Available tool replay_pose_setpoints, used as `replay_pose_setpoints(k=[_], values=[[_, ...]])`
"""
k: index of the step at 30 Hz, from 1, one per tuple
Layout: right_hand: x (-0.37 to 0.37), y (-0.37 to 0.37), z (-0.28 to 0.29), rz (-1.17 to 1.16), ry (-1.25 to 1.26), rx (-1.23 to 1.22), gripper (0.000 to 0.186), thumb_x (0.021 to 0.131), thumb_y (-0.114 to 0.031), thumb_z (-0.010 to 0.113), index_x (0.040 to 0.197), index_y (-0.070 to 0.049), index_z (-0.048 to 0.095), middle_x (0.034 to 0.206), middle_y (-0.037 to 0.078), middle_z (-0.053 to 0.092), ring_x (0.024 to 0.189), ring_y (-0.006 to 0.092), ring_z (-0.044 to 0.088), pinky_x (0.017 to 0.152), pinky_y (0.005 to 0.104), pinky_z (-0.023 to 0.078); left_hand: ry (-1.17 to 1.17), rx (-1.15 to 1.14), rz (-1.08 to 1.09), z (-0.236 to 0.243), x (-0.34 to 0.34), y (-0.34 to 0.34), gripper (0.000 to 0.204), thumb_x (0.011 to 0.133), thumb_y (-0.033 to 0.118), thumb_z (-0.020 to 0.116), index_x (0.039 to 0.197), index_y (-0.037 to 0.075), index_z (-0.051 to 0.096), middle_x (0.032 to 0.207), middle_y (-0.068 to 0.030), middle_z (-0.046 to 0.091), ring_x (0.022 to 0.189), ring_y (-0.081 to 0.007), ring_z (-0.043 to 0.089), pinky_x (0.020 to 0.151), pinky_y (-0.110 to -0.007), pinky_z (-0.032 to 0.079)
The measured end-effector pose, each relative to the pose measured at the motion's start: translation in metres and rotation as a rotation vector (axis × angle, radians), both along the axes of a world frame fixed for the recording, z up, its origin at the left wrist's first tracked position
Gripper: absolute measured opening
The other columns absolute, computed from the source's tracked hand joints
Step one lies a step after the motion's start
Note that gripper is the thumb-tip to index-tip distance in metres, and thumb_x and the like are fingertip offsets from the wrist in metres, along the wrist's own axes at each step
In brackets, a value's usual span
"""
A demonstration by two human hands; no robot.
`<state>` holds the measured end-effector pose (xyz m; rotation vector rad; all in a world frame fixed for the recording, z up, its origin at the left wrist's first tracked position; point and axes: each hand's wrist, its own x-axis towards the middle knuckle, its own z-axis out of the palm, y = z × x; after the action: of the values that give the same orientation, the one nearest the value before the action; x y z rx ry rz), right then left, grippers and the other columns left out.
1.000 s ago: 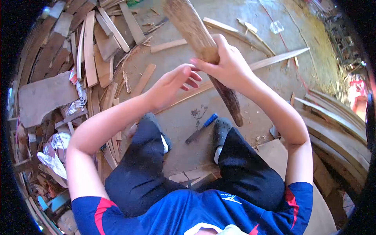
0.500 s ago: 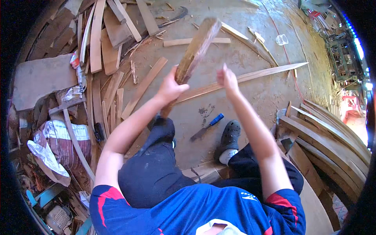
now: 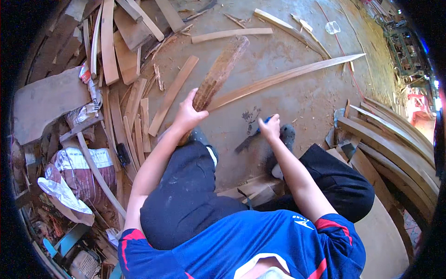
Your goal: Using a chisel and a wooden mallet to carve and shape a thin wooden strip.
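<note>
My left hand [image 3: 190, 111] grips a rough brown wooden billet [image 3: 218, 74] slanting up to the right, its lower end over my left shoe. My right hand [image 3: 270, 124] is closed on the blue handle of a tool with a dark flat blade [image 3: 246, 142], low over the floor beside my right shoe [image 3: 287, 136]; the blade is blurred. Behind them a long pale strip of wood [image 3: 297, 73] with a pointed right end lies across the floor.
Piled boards and offcuts [image 3: 111, 42] fill the left, with a flat slab [image 3: 46, 104] and a red-white sack [image 3: 86, 179]. Curved planks [image 3: 390, 149] stack at right. Scattered strips [image 3: 232, 35] and a clear plastic cup [image 3: 332, 27] lie farther back, near machinery [image 3: 402, 51].
My left hand has taken the billet from my right hand and moved left with it. My right hand has let go, dropped down and closed on the blue-handled tool that lay on the floor.
</note>
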<state>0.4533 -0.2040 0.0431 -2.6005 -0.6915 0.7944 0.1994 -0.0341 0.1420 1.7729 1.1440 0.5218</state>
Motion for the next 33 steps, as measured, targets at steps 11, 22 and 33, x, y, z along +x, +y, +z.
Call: replay_pose_setpoints(k=[11,22,33], values=[[0.021,0.029,-0.018,-0.615,1.041,0.632,0.012,0.073,-0.011,0.059,0.075,-0.007,0.047,0.063,0.007,0.050,0.048,0.0187,0.049,0.043,0.0320,0.041,-0.020,0.008,0.117,-0.013,-0.019,-0.012,0.069,0.059,0.016,0.069,0.123,0.005,0.046,0.100,-0.0138,0.063,0.092,-0.0232,0.062,0.081,-0.034,0.048],[0.049,0.104,0.059,0.122,0.496,1.074,0.010,0.081,-0.002,0.058,0.084,-0.007,0.050,0.073,0.001,0.049,0.074,0.0112,0.051,0.077,0.0300,0.044,-0.084,-0.316,0.335,-0.008,-0.034,-0.001,0.062,0.065,0.002,0.066,0.122,-0.001,0.042,0.076,-0.0043,0.056,0.054,-0.0116,0.053,0.048,-0.026,0.044],[0.045,0.108,0.045,0.124,0.525,1.217,0.021,0.084,0.005,0.055,0.099,-0.007,0.046,0.084,0.006,0.053,0.078,0.0139,0.054,0.087,0.0375,0.047,-0.157,-0.364,0.354,0.000,-0.024,0.008,0.048,0.065,-0.001,0.064,0.110,0.003,0.047,0.069,-0.0007,0.051,0.051,-0.0089,0.049,0.045,-0.023,0.041]])
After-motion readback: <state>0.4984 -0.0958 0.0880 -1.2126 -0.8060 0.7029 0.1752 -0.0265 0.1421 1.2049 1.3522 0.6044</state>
